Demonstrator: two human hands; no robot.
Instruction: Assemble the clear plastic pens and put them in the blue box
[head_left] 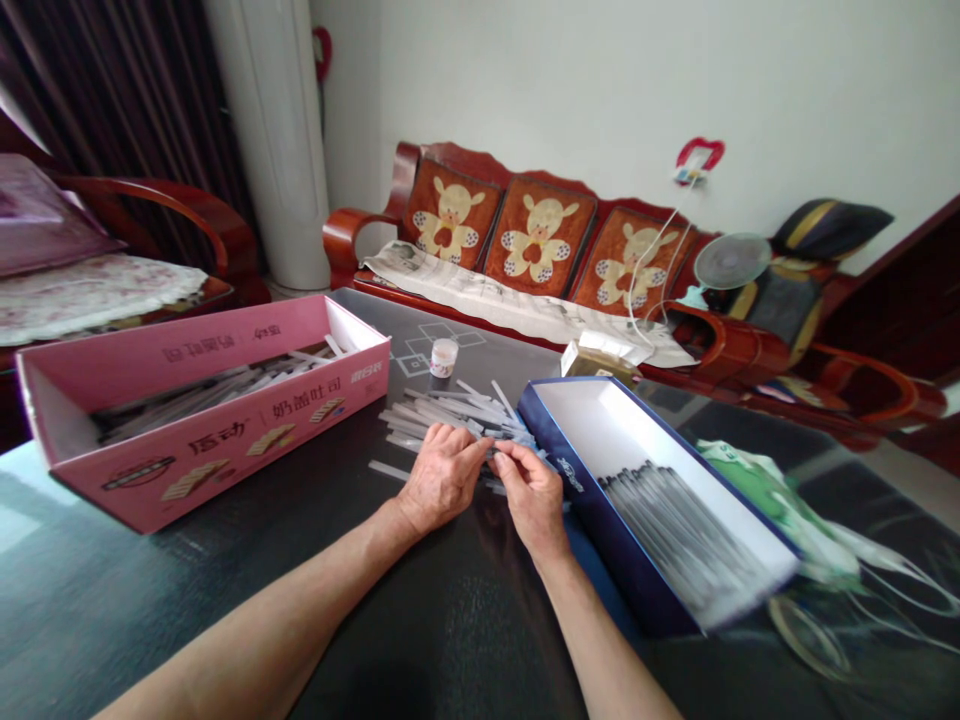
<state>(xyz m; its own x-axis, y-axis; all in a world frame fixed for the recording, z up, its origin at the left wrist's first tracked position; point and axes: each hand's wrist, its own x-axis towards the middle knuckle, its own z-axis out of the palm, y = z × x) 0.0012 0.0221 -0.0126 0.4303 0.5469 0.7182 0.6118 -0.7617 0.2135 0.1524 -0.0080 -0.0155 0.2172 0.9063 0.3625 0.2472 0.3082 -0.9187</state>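
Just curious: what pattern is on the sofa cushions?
Orange cushions, each with a cream animal and red heart, clearest in the head view.

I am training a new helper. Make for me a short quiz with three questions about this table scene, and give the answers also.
1. On which side of the left hand and the right hand does the pink carton stand?
2. True or false: the blue-edged box is empty.
3. What small container stands on the dark table, behind the clear plastic strips?

Key:
1. On their left side.
2. False: it holds thin grey items.
3. A small white jar.
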